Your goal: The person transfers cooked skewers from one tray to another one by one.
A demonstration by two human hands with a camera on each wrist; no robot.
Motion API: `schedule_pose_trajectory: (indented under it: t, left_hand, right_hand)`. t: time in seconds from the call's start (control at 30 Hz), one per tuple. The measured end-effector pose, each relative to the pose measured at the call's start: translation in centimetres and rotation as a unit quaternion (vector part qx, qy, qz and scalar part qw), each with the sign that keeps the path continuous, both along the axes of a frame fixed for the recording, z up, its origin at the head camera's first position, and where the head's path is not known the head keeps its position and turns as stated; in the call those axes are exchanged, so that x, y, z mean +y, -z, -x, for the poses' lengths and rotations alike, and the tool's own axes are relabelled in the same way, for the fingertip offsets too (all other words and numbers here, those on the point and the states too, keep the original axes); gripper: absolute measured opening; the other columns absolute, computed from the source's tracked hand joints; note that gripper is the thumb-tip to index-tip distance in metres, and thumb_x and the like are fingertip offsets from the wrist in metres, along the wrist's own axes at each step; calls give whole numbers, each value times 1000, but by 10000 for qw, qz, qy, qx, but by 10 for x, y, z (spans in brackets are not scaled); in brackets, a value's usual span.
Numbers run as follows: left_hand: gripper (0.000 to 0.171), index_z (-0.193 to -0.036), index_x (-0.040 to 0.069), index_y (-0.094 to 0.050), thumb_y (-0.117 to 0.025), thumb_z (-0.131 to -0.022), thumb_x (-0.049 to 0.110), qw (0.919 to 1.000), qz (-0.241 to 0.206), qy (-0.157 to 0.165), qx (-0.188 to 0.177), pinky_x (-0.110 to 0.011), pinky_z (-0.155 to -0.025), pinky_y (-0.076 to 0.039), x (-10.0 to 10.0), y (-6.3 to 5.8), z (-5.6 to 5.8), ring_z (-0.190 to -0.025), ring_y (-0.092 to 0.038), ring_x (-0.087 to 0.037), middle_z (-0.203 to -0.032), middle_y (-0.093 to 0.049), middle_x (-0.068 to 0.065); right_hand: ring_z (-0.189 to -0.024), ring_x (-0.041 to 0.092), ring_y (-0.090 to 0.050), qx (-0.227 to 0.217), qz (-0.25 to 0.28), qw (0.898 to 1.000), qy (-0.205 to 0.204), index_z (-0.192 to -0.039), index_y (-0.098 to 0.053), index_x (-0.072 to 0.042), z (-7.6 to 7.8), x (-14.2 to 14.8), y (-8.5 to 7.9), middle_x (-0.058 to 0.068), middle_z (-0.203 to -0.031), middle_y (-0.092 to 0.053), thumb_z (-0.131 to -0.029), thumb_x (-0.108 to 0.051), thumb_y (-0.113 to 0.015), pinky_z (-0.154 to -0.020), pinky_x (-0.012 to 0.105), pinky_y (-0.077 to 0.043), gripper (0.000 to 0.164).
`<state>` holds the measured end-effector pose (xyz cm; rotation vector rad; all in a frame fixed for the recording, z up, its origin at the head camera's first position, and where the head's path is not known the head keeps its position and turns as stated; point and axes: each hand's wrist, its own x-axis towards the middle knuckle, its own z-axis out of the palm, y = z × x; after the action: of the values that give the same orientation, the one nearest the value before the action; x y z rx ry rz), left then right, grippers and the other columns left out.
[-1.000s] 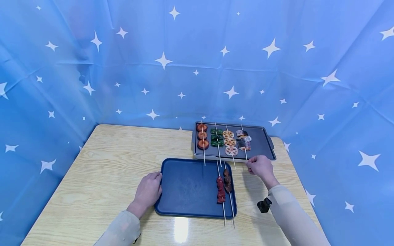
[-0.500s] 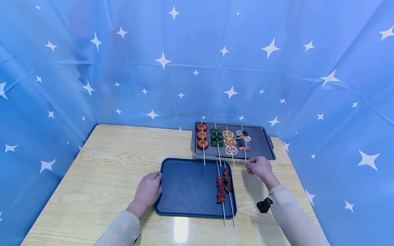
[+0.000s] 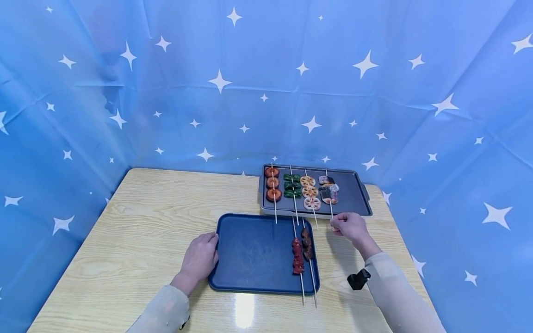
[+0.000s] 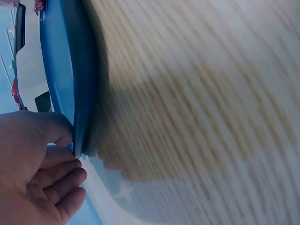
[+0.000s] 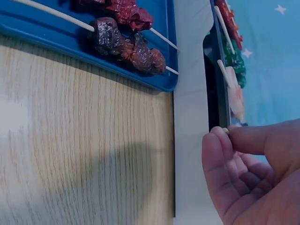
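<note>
My right hand pinches the stick end of a fish skewer between thumb and fingertips. The fish pieces lie on the dark griddle, right of a lotus root skewer. In the right wrist view, the fingertips show at the griddle's near side. My left hand grips the left rim of a blue tray, thumb on the rim and fingers beneath. On the tray's right side lie a red meat skewer and a brown meat skewer, their sticks overhanging the front edge.
Left on the griddle are a green pepper skewer and a skewer of round brown-red slices. Their sticks stick out over the griddle's front edge, toward the tray. The wooden table ends at a blue star-patterned curtain.
The right hand has shifted very slightly left with the stick end. The left hand and the tray have stayed in place.
</note>
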<state>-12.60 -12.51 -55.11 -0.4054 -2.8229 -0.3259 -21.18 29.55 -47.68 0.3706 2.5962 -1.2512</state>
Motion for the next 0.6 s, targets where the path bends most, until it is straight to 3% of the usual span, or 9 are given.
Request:
schedule_pose_trajectory:
  t: [0.3, 0.6]
  left_hand:
    - [40, -116, -6, -67, -69, -79, 9, 10000, -23, -17, -7, -45, -96, -53, 0, 0, 0, -106, -65, -34, -117, -67, -19]
    - [41, -117, -7, -66, -68, -79, 9, 10000, -37, 3, 19, -45, -96, -53, -1, 0, 0, -107, -64, -34, -117, -67, -19]
  right_hand:
    - [-74, 10, -64, 12, 102, 9999, -15, -107, -63, 7, -1, 2, -1, 18, -96, -67, -97, -12, -55, -80, 39, -62, 24]
    - [-74, 9, -63, 51, 246, 9997, -76, -108, -61, 9, -5, 5, -5, 11, -90, -66, -97, -13, -55, -81, 39, -62, 26]
